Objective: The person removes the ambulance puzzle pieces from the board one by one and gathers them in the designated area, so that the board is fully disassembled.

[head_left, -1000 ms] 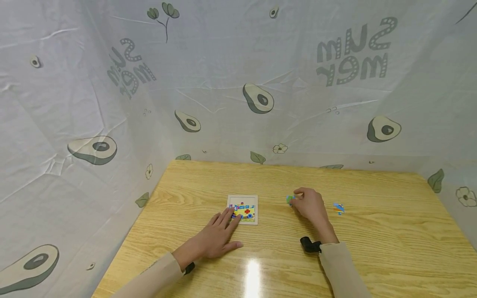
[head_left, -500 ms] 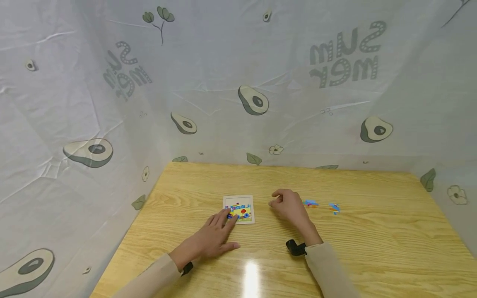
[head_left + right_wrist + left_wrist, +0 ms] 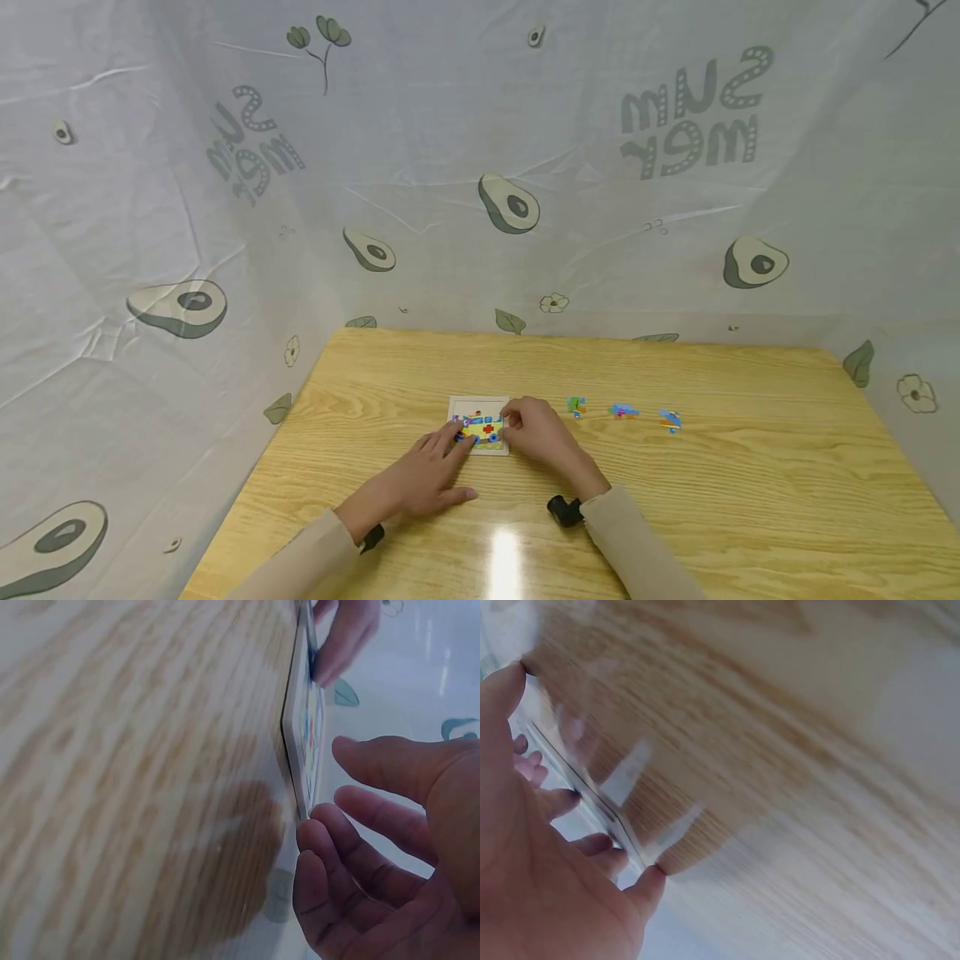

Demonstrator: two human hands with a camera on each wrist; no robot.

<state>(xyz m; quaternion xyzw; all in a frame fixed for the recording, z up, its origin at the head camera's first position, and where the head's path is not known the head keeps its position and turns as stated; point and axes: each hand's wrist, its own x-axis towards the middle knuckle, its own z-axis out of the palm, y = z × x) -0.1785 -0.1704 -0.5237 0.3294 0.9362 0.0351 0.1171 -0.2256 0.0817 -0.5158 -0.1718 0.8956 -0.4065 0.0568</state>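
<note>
A small white-framed jigsaw puzzle [image 3: 489,444] lies on the table, showing a yellow ambulance with a red cross. Its upper part is a pale bare strip. My left hand [image 3: 426,477] rests with spread fingers over its lower left corner; the thumb lies on the wood. At the right edge is my right hand [image 3: 546,435], fingers loosely bent close to the frame. In the right wrist view, thumb and fingers of the right hand [image 3: 390,847] stand apart near the frame's edge [image 3: 294,735], with no piece visible between them.
Three loose jigsaw pieces lie in a row right of the right hand: a green one [image 3: 576,406], a blue and pink one [image 3: 624,411] and a blue and orange one [image 3: 671,421]. A pale printed curtain [image 3: 450,275] borders the wooden table [image 3: 750,492] behind and at the sides.
The right hand has moved left, from beside the green jigsaw piece to the puzzle's right edge, uncovering the loose pieces. The left hand stays on the frame. The head view has shifted slightly.
</note>
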